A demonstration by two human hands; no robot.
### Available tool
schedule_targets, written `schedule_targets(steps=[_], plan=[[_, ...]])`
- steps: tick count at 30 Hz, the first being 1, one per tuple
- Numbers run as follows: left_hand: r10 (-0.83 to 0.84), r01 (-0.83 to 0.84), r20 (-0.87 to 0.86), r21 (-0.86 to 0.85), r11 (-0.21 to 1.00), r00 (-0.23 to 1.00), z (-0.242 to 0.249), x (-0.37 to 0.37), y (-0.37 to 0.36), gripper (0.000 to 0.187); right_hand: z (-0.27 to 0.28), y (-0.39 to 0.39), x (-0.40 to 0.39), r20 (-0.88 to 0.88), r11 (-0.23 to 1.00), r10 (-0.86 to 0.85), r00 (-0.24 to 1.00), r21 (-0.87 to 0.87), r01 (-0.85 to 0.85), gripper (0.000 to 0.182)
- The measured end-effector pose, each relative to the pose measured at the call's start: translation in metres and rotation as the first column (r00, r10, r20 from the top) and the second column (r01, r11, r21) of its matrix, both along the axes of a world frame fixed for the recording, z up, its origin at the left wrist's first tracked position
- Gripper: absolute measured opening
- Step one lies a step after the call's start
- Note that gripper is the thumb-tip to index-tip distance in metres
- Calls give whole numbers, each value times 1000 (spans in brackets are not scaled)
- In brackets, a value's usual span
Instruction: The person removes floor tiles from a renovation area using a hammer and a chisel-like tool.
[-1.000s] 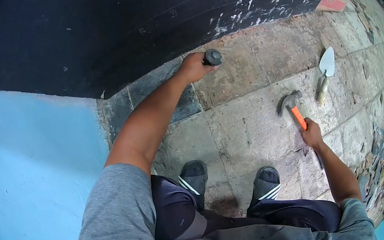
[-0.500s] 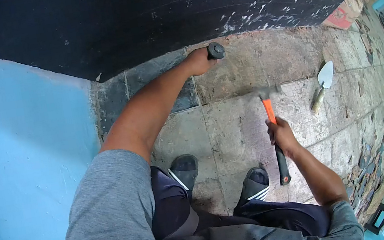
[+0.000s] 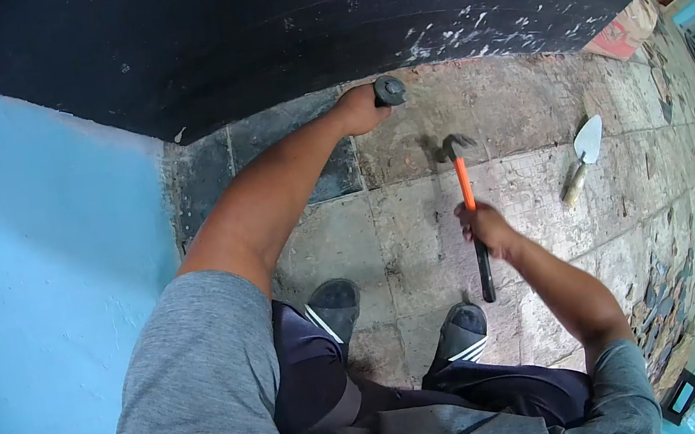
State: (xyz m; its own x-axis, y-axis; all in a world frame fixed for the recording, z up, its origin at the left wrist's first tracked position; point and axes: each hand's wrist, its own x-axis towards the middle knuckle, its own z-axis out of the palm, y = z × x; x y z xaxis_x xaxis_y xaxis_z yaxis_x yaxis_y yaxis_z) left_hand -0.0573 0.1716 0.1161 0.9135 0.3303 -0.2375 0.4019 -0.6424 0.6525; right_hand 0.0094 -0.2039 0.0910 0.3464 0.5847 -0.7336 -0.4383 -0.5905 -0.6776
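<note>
My left hand point(image 3: 361, 110) is wrapped round what looks like a chisel point(image 3: 389, 90), held near the foot of the black wall. Only its thick, round black end shows; the blade is hidden below. In my right hand point(image 3: 488, 227) is a claw hammer point(image 3: 465, 184) with an orange shaft and a black grip. Its dark metal head is raised over the floor, to the right of the chisel and nearer to me, apart from it. Dark slate tiles point(image 3: 291, 140) lie under my left forearm, beside bare, dusty floor point(image 3: 518, 97).
A pointed trowel point(image 3: 584, 146) lies on the floor at the right. Broken tile pieces point(image 3: 671, 308) are heaped at the lower right. A black wall point(image 3: 248, 34) runs along the front, a blue wall point(image 3: 53, 234) on the left. My sandalled feet point(image 3: 334, 304) stand below.
My right hand has brought the hammer leftward and slightly up, closer to the chisel. My left hand stays in place with the chisel.
</note>
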Motion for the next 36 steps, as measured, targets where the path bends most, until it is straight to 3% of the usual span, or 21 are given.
schedule_targets(steps=[2, 4, 6, 9, 13, 16, 18, 19, 20, 22, 24, 26, 27, 28, 29, 30, 31, 34, 35, 36], plan=[[9, -9, 0, -1, 1000, 1000, 13, -5, -4, 43, -3, -9, -25, -199, 995, -99, 975, -24, 96, 11], [30, -30, 0, 16, 999, 1000, 26, -10, -10, 43, 8, -10, -47, -218, 988, -152, 964, -67, 141, 15], [1, -2, -35, -18, 1000, 999, 20, -8, -5, 45, 19, -10, -61, 47, 976, -176, 983, -126, 180, 17], [-3, 3, -49, -2, 1000, 999, 15, -6, -3, 47, 8, -16, -50, 390, 989, -8, 921, -135, 66, 22], [6, -8, -82, -24, 1000, 997, 22, -6, -8, 48, 40, -6, -15, 497, 985, 87, 863, -174, 1, 28], [-27, 27, -3, 16, 1000, 1000, 10, -5, -6, 49, 76, 9, 20, 719, 999, 14, 695, 13, -34, 40], [-41, 41, -9, 16, 999, 999, 13, -5, -8, 49, 145, 30, 30, 691, 977, -185, 698, 203, 58, 38], [-47, 47, -11, 18, 999, 999, 15, -4, -8, 49, 171, 39, 35, 791, 955, -271, 549, 293, 50, 35], [-42, 42, -15, 19, 999, 999, 13, -3, -7, 48, 187, 45, 45, 753, 880, -413, 512, 475, 11, 33], [-31, 32, -22, 25, 999, 999, 6, 0, -4, 46, 226, 65, 46, 696, 716, -641, 323, 694, -76, 29], [-13, 12, 24, 25, 1000, 1000, 7, 0, -5, 41, 240, 82, 43, 540, 542, -772, 335, 835, -98, 33], [-5, 5, 16, 14, 1000, 1000, 11, -1, -7, 41, 222, 91, 37, 483, 484, -779, 400, 869, -107, 35], [-5, 5, -16, 4, 1000, 1000, 19, -1, -9, 42, 197, 99, 30, 497, 502, -783, 373, 860, -93, 34], [-8, 7, -49, -8, 1000, 999, 24, -2, -10, 44, 177, 101, 18, 652, 653, -686, 323, 747, -122, 31], [-17, 17, -19, -19, 1000, 1000, 21, -2, -10, 44, 130, 98, 16, 629, 757, -552, 547, 654, 11, 29], [-29, 29, 11, -32, 999, 1000, 14, -2, -9, 45, 104, 99, 13, 860, 912, -320, 397, 393, -116, 30], [-40, 42, 44, -44, 998, 998, 10, -1, -10, 45, 90, 100, 18, 931, 965, -5, 365, 101, -244, 29], [-180, 182, -69, 36, 983, 981, 25, -7, -28, 46, 70, 91, 38, 696, 996, -20, 717, 73, -44, 29], [-151, 160, -85, 100, 982, 985, 20, -5, -32, 45, 70, 78, 38, 507, 996, -81, 858, 60, 58, 28], [-137, 142, -55, 95, 985, 989, 22, -5, -31, 45, 66, 70, 36, 463, 992, -123, 878, 51, 113, 28]])
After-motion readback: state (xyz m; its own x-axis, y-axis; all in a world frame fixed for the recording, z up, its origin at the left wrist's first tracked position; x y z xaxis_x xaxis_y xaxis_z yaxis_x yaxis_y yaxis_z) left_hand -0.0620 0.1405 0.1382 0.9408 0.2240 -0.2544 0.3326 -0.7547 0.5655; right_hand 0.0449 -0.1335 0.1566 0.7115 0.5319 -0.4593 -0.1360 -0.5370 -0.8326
